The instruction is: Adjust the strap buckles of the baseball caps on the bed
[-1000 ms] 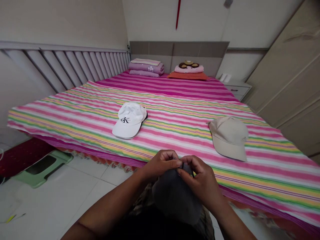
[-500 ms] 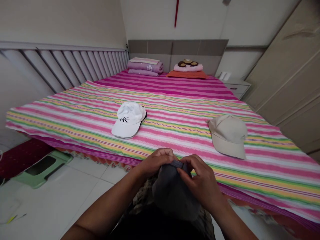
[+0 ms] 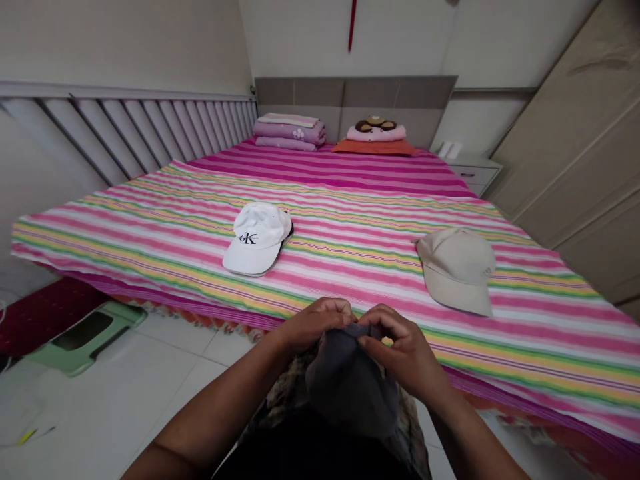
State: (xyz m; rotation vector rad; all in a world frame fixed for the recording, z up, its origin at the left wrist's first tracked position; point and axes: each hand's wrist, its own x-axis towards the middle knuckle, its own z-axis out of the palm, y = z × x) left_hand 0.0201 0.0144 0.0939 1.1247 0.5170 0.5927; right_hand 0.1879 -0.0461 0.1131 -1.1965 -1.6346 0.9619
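A dark grey cap (image 3: 350, 387) rests against my lap near the foot of the bed. My left hand (image 3: 315, 323) and my right hand (image 3: 403, 350) both pinch its far edge, fingers curled together at the strap. Beyond them, on the striped bedsheet (image 3: 350, 207), a white cap (image 3: 257, 237) with a black logo lies to the left. A beige cap (image 3: 457, 267) lies to the right. Neither hand touches those two caps.
Folded purple bedding (image 3: 290, 132) and a pink pillow on an orange one (image 3: 377, 137) sit by the headboard. A green stool (image 3: 83, 333) stands on the white floor at left. A white nightstand (image 3: 470, 172) and a wardrobe (image 3: 580, 133) are at right.
My hands have shifted slightly on the grey cap's edge, fingers working closer together. The caps on the bed have not moved.
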